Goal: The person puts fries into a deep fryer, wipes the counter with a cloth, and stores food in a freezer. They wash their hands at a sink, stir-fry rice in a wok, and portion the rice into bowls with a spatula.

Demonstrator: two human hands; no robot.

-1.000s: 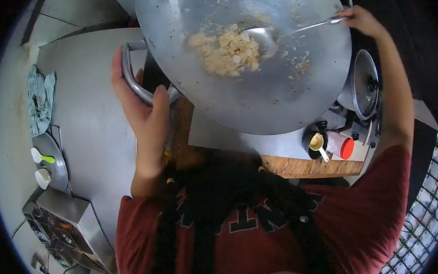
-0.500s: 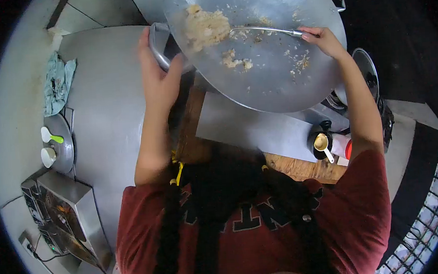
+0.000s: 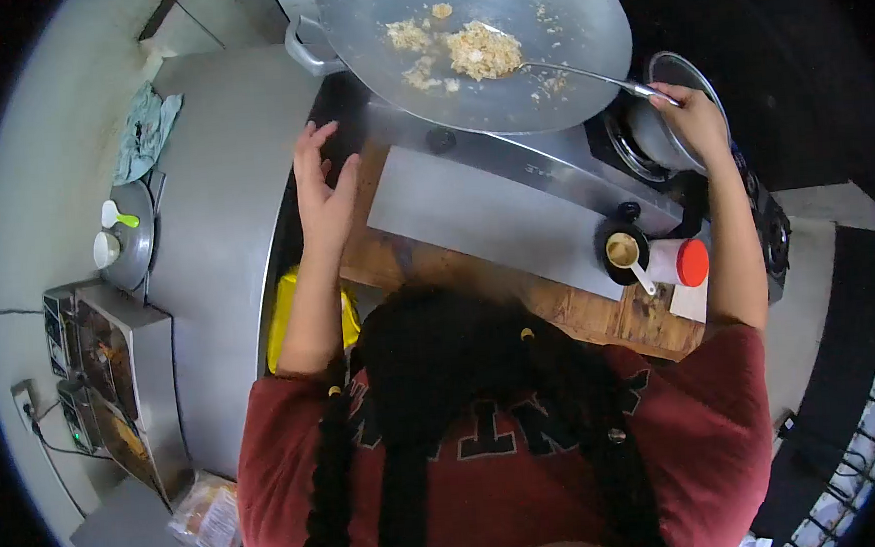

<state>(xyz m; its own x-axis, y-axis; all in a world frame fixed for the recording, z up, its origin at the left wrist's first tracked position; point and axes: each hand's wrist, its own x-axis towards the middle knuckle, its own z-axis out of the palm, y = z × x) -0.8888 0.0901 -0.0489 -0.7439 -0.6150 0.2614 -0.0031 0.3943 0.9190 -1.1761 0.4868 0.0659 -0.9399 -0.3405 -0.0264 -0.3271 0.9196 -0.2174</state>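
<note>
A large metal wok (image 3: 375, 67) sits at the top of view, with clumps of fried rice (image 3: 408, 35) and loose grains on its inner surface. My right hand (image 3: 694, 122) is closed around the handle of a long metal ladle (image 3: 586, 72) that reaches in from the right. Rice is heaped on the ladle's bowl, mostly covering it. Below the wok's left loop handle (image 3: 312, 56), my left hand (image 3: 325, 195) is held in the air, fingers and thumb apart. It holds nothing and does not touch the wok.
A metal counter (image 3: 222, 186) runs along the left, with a teal cloth (image 3: 147, 136) and a round lid (image 3: 135, 237). A measuring scoop (image 3: 625, 252) and a red-capped jar (image 3: 677, 262) stand at right. A pot (image 3: 664, 129) is beside the wok.
My left hand has come off the wok's handle and opened. The wok sits higher in view and looks less tilted. My right hand has moved right and down, and rice is now on the ladle.
</note>
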